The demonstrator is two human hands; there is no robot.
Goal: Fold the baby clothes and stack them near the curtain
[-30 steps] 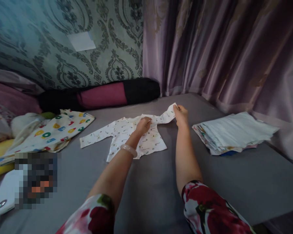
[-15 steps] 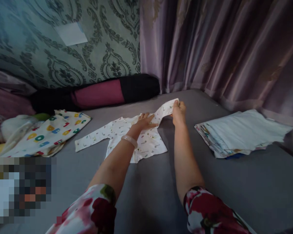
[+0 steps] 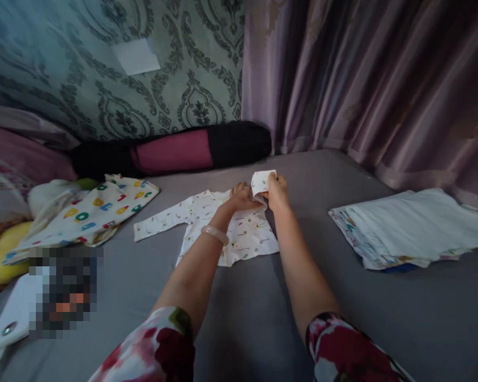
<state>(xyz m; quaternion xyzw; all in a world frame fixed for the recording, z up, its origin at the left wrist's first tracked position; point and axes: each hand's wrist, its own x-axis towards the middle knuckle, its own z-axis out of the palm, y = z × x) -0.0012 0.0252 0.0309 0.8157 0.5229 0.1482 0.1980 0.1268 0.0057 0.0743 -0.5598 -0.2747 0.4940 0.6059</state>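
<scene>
A small white baby shirt point(image 3: 255, 236) with a scattered print lies spread on the grey bed. One sleeve stretches out flat to the left. Near the collar, my left hand point(image 3: 241, 199) lies flat on the shirt, fingers apart, a pale bangle point(image 3: 215, 233) round its wrist. My right hand point(image 3: 278, 190) pinches the end of the right sleeve point(image 3: 261, 181), which is lifted off the bed and folded back beside my left hand. My left forearm hides part of the shirt's front.
A stack of folded cloths point(image 3: 414, 228) lies on the right. On the left are a letter-print cloth point(image 3: 99, 209), yellow plush items point(image 3: 8, 260) and a white device point(image 3: 19, 307) beside a blurred-out patch. A long black and maroon bolster point(image 3: 175, 151) lines the wall.
My right hand has brought the sleeve end leftward, from stretched out to folded in near my left hand. My left hand stays on the shirt. The whole view has shifted slightly.
</scene>
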